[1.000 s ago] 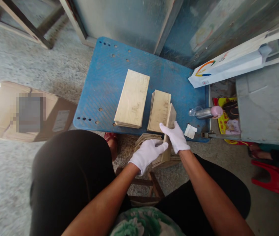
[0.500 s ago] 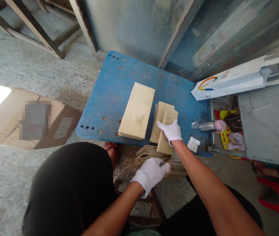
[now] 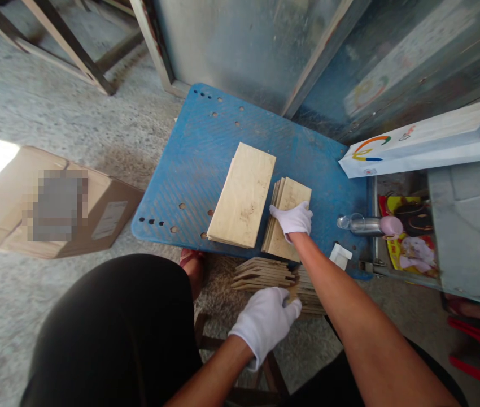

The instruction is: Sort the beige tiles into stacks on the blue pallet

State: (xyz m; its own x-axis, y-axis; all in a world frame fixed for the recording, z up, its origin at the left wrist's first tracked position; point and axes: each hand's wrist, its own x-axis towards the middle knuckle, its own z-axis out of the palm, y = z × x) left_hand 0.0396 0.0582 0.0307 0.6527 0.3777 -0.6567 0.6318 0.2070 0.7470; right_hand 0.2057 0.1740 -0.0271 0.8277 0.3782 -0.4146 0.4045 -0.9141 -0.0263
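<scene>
My right hand point(image 3: 293, 220), in a white glove, rests on the smaller stack of thin wooden boards point(image 3: 293, 192). Its thumb reaches over the stack's left edge and its fingers curl at the right, gripping the top board. Left of it lies a stack of wider wooden boards point(image 3: 244, 192), untouched. My left hand point(image 3: 267, 322), also gloved in white, hovers low near a pile of boards point(image 3: 263, 272) below the table's front edge. Its thumb stands apart from the half-bent fingers, and nothing shows in it.
The boards lie on a blue plastic table point(image 3: 172, 169). To the right are a metal flask with a pink lid point(image 3: 367, 226), a small white packet point(image 3: 340, 256) and a white paper bag point(image 3: 413, 147). A cardboard box point(image 3: 108, 195) sits at left; a red stool point(image 3: 479, 350) stands lower right.
The top board, earlier skewed toward me, now lies lined up on the smaller stack, moved with my right hand. My left hand stays near the lower pile.
</scene>
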